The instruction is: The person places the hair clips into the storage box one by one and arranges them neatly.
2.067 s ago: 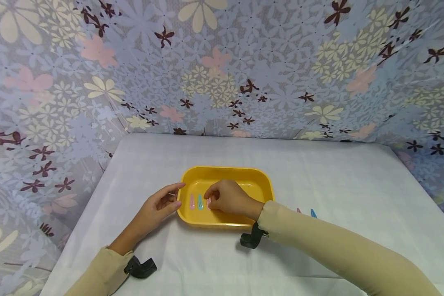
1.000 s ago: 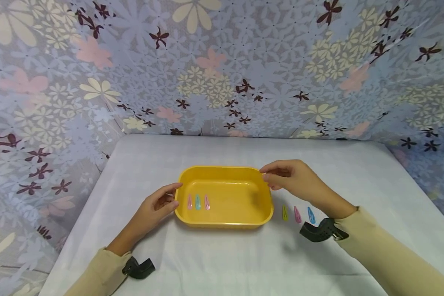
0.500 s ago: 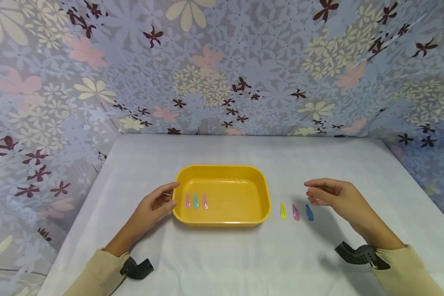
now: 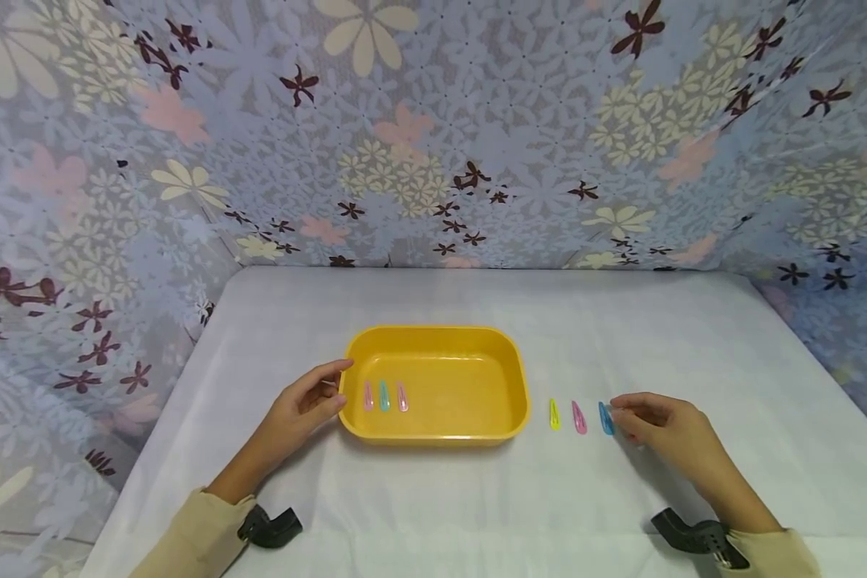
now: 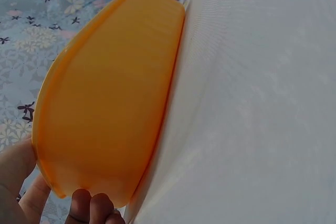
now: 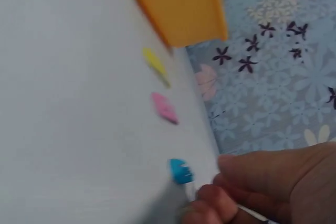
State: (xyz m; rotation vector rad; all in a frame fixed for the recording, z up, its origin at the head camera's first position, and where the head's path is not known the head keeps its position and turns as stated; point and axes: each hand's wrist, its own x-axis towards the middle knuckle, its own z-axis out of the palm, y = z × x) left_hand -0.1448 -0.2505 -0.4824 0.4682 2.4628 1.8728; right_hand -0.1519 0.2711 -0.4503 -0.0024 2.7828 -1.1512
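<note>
A yellow tray point(image 4: 448, 401) stands on the white cloth. My left hand point(image 4: 307, 409) holds its left end, thumb and fingertips at the rim; the left wrist view shows the fingers point(image 5: 100, 208) against the end wall. Inside, at the left, lie a pink hair clip point(image 4: 368, 396), a teal hair clip point(image 4: 384, 396) and another pink hair clip point(image 4: 402, 396). Right of the tray, a yellow hair clip point(image 4: 554, 414), a pink hair clip point(image 4: 580, 417) and a blue hair clip point(image 4: 606, 418) form a row. My right hand point(image 4: 668, 429) has its fingertips beside the blue one; contact is unclear.
White cloth point(image 4: 441, 498) covers the table, and floral fabric point(image 4: 433, 144) hangs behind it and at its sides. Each wrist carries a black camera mount, one on the left point(image 4: 270, 527) and one on the right point(image 4: 699, 540).
My right hand has left the third clip in the tray, moved right past the tray's right end and come down beside the blue clip. My left hand has stayed at the tray.
</note>
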